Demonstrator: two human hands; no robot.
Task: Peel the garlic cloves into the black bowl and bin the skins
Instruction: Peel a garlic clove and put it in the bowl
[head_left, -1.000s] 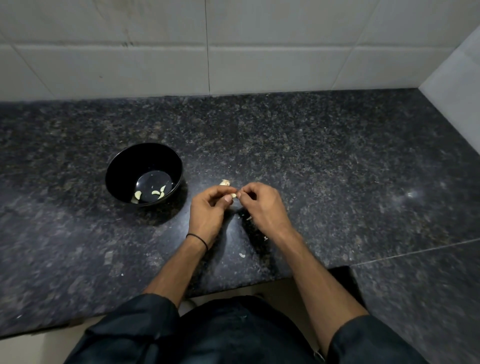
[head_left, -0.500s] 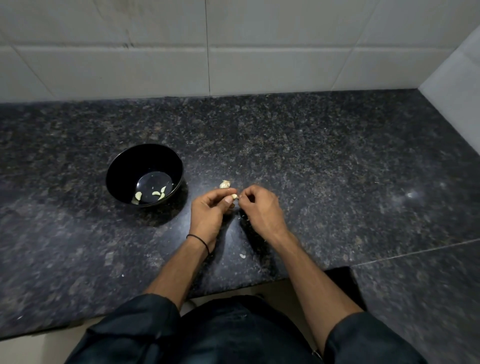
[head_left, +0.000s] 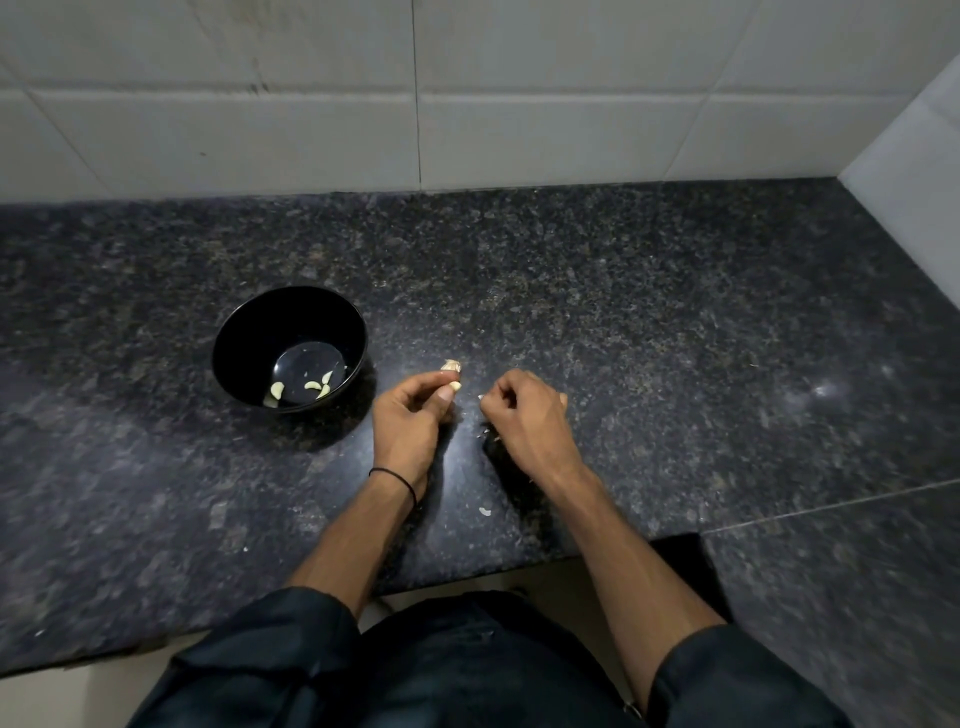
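A: Well, your left hand (head_left: 415, 421) pinches the clove (head_left: 454, 385) between thumb and fingertip, held out past the knuckles so its skin can be pulled clear.
B: Your right hand (head_left: 524, 415), curled just beside it and not touching, seems to pinch a skin flake (head_left: 480, 397), though it's too small to be sure. Your bowl (head_left: 244, 332) sits near on the left for a short drop, and a spare clove (head_left: 451, 365) lies just beyond your thumb

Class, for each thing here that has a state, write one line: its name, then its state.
black bowl: upright, holds peeled cloves.
left hand: pinches a garlic clove.
right hand: fingers curled, pinches a skin scrap.
unpeeled clove: lies on the counter, beyond the left hand.
loose skin flake: lies on the counter, near its front edge.
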